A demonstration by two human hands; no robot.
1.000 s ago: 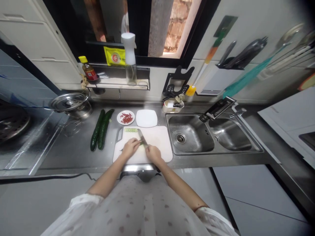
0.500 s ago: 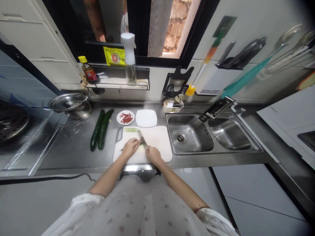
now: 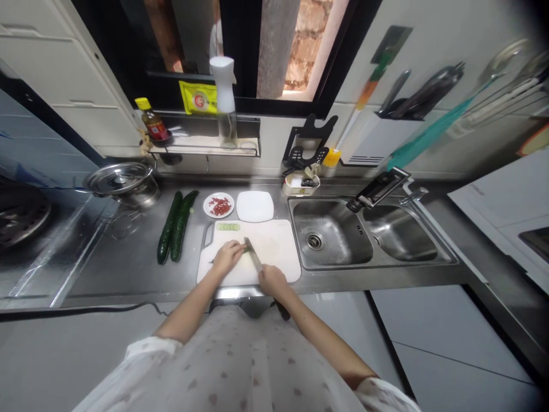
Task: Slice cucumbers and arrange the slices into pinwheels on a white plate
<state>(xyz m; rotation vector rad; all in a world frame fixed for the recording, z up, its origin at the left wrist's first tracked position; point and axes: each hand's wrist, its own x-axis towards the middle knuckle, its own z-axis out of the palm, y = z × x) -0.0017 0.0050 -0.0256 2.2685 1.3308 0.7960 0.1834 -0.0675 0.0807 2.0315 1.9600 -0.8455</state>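
My right hand (image 3: pixel 273 280) grips a kitchen knife (image 3: pixel 253 254), its blade pointing away and to the left over the white cutting board (image 3: pixel 281 243). The fingers of my left hand (image 3: pixel 229 258) are bent together over a piece of cucumber (image 3: pixel 246 247), mostly hidden beneath them, beside the blade. A row of thin cucumber slices (image 3: pixel 228 227) lies along the board's far left edge. Two whole cucumbers (image 3: pixel 174 229) rest on the steel counter to the left.
Behind the board stand a small plate of chopped red bits (image 3: pixel 219 205) and a white plate (image 3: pixel 255 206). At right is a double sink (image 3: pixel 330 260) with a black faucet (image 3: pixel 373 194). A lidded steel pot (image 3: pixel 124 183) sits at left, under a shelf (image 3: pixel 201 146) with bottles.
My right hand has drawn the knife back toward me and slightly right, away from the slices. My left hand stays in about the same place.
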